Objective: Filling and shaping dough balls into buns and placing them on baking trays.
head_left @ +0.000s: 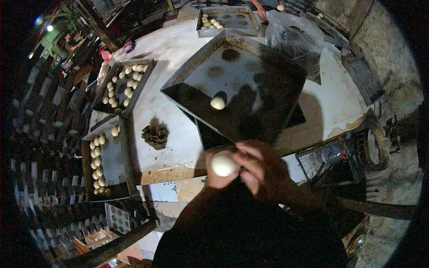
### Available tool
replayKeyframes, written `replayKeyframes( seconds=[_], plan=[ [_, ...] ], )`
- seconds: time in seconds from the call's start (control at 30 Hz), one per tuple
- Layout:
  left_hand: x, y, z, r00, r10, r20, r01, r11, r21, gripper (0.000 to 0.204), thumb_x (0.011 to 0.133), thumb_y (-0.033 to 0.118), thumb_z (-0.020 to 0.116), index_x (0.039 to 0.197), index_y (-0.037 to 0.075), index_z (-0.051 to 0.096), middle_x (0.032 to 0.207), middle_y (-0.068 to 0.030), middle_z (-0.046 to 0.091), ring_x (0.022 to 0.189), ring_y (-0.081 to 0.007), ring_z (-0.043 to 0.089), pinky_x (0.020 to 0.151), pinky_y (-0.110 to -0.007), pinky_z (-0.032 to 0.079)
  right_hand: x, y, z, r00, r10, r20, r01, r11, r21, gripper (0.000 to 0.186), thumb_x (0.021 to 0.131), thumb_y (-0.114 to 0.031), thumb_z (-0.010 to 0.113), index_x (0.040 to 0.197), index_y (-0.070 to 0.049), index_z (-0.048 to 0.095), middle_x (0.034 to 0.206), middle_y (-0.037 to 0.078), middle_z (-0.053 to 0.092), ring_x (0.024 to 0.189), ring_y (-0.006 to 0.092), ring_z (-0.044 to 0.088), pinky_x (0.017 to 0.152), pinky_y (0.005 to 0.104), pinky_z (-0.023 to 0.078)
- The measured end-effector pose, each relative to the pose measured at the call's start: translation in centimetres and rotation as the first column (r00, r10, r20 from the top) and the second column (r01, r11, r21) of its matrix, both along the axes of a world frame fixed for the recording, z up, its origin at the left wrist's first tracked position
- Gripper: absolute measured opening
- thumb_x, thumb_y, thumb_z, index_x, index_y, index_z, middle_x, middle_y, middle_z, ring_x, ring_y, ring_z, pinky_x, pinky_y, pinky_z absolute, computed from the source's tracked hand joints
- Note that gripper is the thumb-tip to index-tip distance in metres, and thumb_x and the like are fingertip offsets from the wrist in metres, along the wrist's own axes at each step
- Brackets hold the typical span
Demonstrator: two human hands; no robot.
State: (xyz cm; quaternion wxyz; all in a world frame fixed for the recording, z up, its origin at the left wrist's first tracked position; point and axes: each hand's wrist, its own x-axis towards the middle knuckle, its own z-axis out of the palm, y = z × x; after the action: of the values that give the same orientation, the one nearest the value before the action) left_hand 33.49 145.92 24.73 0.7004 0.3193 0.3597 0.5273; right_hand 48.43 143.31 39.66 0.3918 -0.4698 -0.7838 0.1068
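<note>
A pale round dough ball (223, 164) sits between both my hands just in front of my chest. My left hand (216, 177) cups it from below and my right hand (258, 169) closes over it from the right. Right beyond my hands a large dark metal tray (268, 76) lies on the white table, with one dough ball (217, 103) near its front left part. A second dark tray edge (210, 138) shows underneath it.
Left of the table, two trays (129, 87) (111, 156) hold several dough balls. A dark crumpled lump (155, 136) lies on the table. At the far end another person's hand (261, 12) is next to a tray (228, 20) with several balls. Machinery (357, 152) stands to the right.
</note>
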Motion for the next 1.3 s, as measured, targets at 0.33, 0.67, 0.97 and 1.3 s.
replayKeyframes(
  seconds=[0.33,0.67,0.97,1.3],
  plan=[
    [-4.4,2.8,6.7,0.771,-0.063,-0.634,0.356,0.868,0.346,0.047,0.075,0.016,0.077,0.117,0.009,0.056,0.088,-0.0041,0.059,0.084,-0.0151,0.055,0.077,-0.031,0.046,5.2,14.8,-6.5,0.924,-0.031,-0.381,-0.187,0.832,-0.522,0.046,0.098,-0.04,0.033,0.115,-0.002,0.052,0.118,0.014,0.053,0.105,0.0234,0.053,0.092,0.0347,0.041],
    [-24.1,-2.8,1.1,0.858,0.461,-0.225,-0.452,0.887,0.093,0.032,0.078,-0.003,0.067,0.109,0.002,0.059,0.076,0.0043,0.042,0.07,-0.0058,0.041,0.066,-0.018,0.036,10.0,23.9,-12.9,0.748,0.005,0.664,0.102,0.987,-0.122,0.041,0.088,-0.019,0.054,0.124,0.001,0.05,0.123,0.02,0.052,0.112,0.0345,0.049,0.097,0.0412,0.037],
    [-52.3,3.7,-3.7,-0.105,0.464,-0.879,-0.338,0.815,0.471,0.014,0.081,0.01,0.063,0.087,-0.001,0.058,0.096,-0.0155,0.063,0.09,-0.0277,0.059,0.087,-0.043,0.04,-6.0,13.9,-4.8,0.842,-0.397,0.366,0.388,0.916,0.102,0.036,0.093,-0.017,0.044,0.121,0.003,0.052,0.124,0.018,0.05,0.116,0.0317,0.046,0.102,0.041,0.032],
    [-68.5,5.5,-15.3,-0.426,0.325,-0.845,-0.259,0.851,0.457,0.032,0.083,0.026,0.056,0.1,-0.001,0.056,0.103,-0.0246,0.055,0.097,-0.0433,0.052,0.08,-0.052,0.044,-10.4,6.4,-11.1,0.941,-0.169,-0.294,0.056,0.933,-0.357,0.023,0.083,-0.002,0.058,0.106,0.0,0.061,0.103,0.014,0.059,0.087,0.0216,0.06,0.071,0.028,0.049]
  ],
)
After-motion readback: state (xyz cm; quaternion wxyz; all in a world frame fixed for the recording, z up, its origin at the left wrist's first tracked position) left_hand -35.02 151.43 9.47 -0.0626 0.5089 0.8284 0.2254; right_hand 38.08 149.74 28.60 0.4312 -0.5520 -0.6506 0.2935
